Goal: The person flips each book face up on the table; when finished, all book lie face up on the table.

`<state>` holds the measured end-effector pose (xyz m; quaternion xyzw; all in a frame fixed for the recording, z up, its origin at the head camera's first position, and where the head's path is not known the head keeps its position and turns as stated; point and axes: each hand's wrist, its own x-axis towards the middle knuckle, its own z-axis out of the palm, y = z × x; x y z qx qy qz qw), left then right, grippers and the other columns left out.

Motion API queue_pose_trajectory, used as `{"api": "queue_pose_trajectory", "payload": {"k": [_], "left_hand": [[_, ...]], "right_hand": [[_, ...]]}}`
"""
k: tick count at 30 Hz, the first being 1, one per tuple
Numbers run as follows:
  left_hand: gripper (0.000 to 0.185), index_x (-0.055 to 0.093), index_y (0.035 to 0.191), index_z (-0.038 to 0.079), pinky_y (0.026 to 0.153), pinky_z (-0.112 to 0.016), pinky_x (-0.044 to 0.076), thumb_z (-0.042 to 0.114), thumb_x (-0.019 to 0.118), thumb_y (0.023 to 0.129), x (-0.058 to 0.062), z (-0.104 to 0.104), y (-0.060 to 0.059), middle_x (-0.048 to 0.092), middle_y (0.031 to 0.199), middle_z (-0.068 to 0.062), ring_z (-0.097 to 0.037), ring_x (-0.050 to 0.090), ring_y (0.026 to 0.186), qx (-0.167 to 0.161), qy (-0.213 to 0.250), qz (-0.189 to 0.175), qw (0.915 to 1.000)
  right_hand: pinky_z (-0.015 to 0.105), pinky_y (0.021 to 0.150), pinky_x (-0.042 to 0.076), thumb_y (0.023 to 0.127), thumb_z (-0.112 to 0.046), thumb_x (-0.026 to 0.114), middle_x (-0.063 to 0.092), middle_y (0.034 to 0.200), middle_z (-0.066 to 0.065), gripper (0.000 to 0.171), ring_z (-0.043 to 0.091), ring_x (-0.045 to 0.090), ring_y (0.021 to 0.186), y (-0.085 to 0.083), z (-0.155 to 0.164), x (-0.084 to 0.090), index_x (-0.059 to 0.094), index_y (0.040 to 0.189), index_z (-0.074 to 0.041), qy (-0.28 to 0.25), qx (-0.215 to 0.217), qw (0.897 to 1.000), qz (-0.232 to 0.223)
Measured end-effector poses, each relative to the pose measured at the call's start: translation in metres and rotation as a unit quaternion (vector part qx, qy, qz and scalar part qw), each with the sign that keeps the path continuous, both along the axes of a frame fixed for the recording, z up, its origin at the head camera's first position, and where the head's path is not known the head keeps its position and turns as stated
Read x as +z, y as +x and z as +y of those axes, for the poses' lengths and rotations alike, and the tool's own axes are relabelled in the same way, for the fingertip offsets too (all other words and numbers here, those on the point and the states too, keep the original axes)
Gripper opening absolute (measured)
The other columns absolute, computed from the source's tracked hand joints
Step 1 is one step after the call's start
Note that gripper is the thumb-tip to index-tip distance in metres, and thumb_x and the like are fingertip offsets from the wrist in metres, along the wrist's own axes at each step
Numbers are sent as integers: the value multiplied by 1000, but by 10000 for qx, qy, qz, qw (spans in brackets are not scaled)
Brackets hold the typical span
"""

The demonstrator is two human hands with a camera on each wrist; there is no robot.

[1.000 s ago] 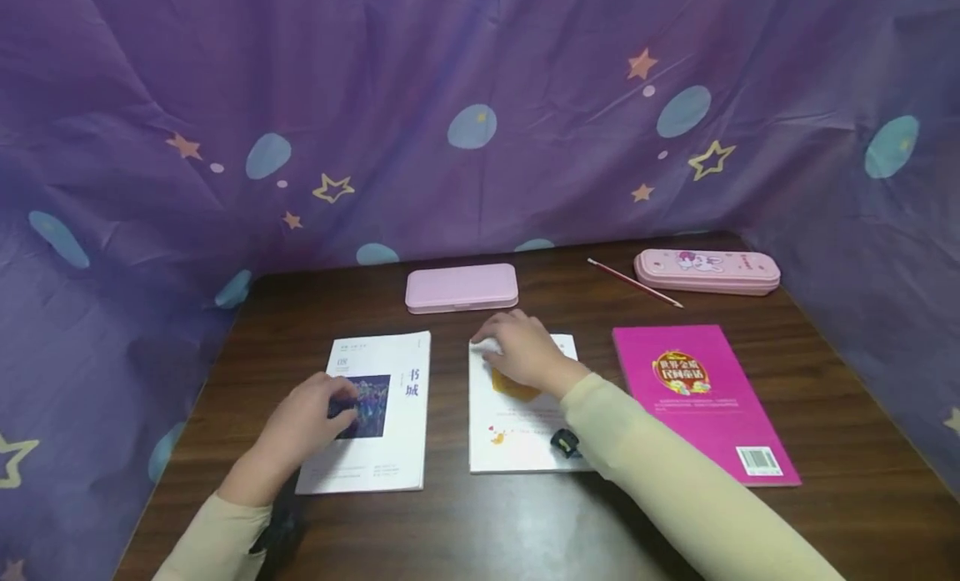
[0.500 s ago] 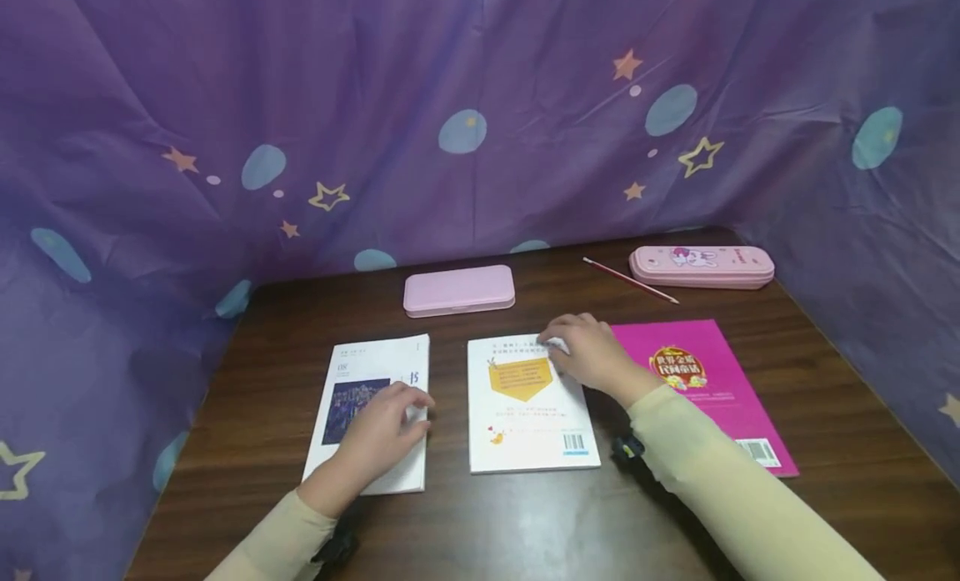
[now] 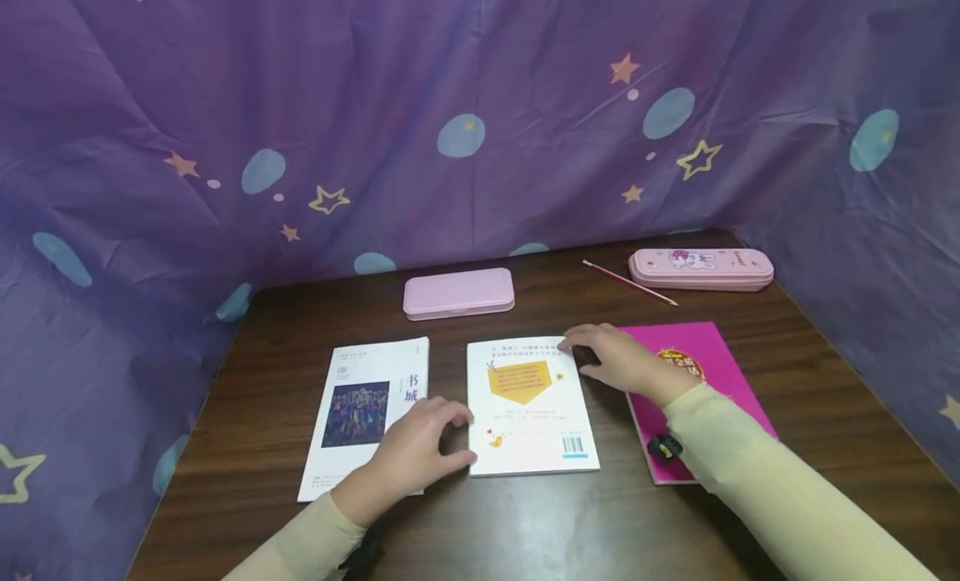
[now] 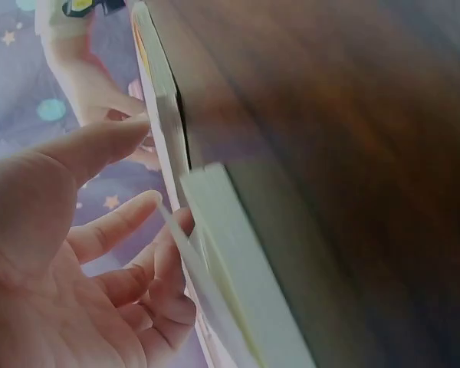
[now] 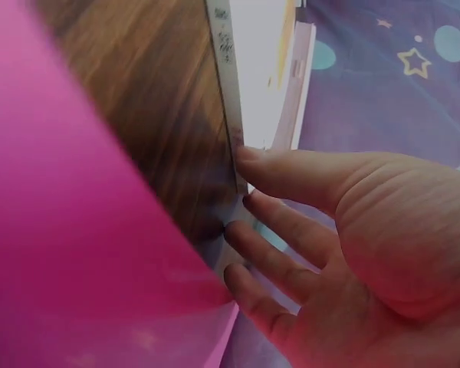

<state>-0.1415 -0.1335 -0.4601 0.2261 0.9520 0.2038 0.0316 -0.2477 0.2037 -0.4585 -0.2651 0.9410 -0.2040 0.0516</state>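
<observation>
In the head view a white book point(image 3: 532, 431) with a yellow panel and a barcode lies flat in the middle. My left hand point(image 3: 416, 448) reaches over the right side of another white book point(image 3: 356, 414) with a dark picture. Its fingertips are at the middle book's left edge, fingers loosely bent. My right hand point(image 3: 626, 364) is at the middle book's upper right edge, over part of a magenta book point(image 3: 727, 381). In the right wrist view the right thumb point(image 5: 291, 172) touches or nearly touches the middle book's spine point(image 5: 230, 100). The left wrist view shows the left hand's spread fingers point(image 4: 111, 230) near page edges.
Behind the books lie a plain pink pencil case point(image 3: 459, 293), a red pencil point(image 3: 630, 282) and a pink case with a rabbit point(image 3: 701, 268). A purple star-patterned cloth point(image 3: 375, 106) hangs behind the dark wooden table point(image 3: 495, 531).
My left hand has moved right, from the left book to the middle book's left edge. My right hand has slid from the middle book's upper left across to its right edge.
</observation>
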Motion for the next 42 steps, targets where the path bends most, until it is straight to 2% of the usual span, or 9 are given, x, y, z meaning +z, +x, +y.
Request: {"api": "queue_pose_trajectory", "payload": {"k": [8,16,23,32,42], "left_hand": [[47,71,113,19,86,-33,54,42,89,76,2,8,1,67,100,6,-13,60,99,-153,-209,-83,9996],[56,75,115,18,88,-33,55,45,93,69,5,9,4,69,105,4,-14,61,101,-193,-512,-122,9984],[58,75,116,16,86,-32,55,40,95,66,7,13,6,70,106,0,-16,61,99,-188,-607,44,9980],[57,76,115,18,87,-34,55,39,95,66,4,12,7,71,109,0,-18,62,101,-69,-636,-14,9980],[54,77,113,18,87,-34,56,42,94,68,4,8,10,73,111,1,-17,63,102,-39,-676,186,9975]], "right_hand": [[58,112,43,83,3,80,64,137,20,46,42,57,130,-6,1,1,69,126,-6,18,46,10000,-75],[59,113,41,84,-2,82,67,134,19,42,42,58,130,-7,-2,-1,70,124,-8,-18,-23,10000,-66],[59,109,44,79,0,85,69,126,19,42,43,61,123,-10,-4,-3,73,118,-8,-201,-37,9994,278],[57,104,46,70,4,88,70,112,13,40,39,61,112,-18,-2,-4,75,103,-14,-383,53,9975,588],[59,106,44,77,-2,87,68,118,13,37,38,60,116,-17,11,2,77,110,-14,-593,98,9980,185]]}}
